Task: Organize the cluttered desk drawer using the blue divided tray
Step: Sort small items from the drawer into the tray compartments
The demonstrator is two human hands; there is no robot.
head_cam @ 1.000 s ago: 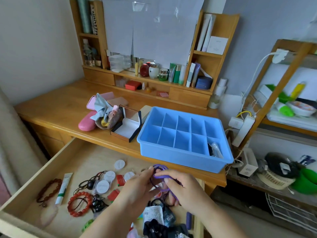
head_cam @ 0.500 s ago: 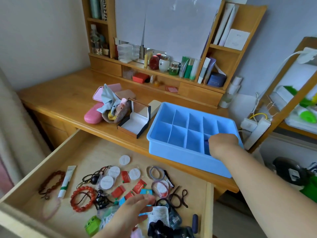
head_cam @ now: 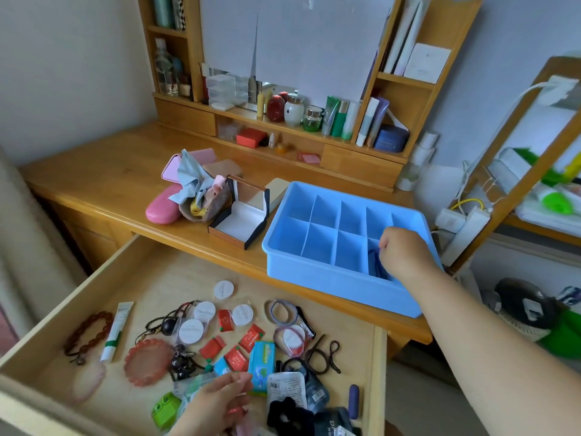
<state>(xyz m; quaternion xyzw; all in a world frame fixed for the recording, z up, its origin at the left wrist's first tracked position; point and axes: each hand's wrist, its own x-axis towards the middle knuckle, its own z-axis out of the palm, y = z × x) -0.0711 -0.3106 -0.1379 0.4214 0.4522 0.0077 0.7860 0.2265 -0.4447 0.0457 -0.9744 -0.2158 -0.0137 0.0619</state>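
Note:
The blue divided tray (head_cam: 333, 287) stands on the desk behind the open wooden drawer (head_cam: 176, 269). My right hand (head_cam: 405, 256) reaches into the tray's near right compartment with curled fingers and pinches a purple hair tie (head_cam: 377, 269) that hangs down inside it. The tray's other visible compartments hold nothing. Low over the drawer's front, my left hand (head_cam: 217, 404) lies with relaxed fingers above a clear packet and a blue tissue pack (head_cam: 261, 363), gripping nothing.
The drawer holds bead bracelets (head_cam: 88, 335), a white tube (head_cam: 116, 332), round white lids (head_cam: 190, 330), red packets (head_cam: 234, 357), hair ties (head_cam: 283, 311) and a black scrunchie (head_cam: 286, 413). An open jewellery box (head_cam: 242, 221) and a pink case (head_cam: 160, 210) sit left of the tray.
Both hands held the purple hair tie over the drawer. My right hand carried it up into the tray's near right compartment, and my left hand dropped low over the drawer clutter.

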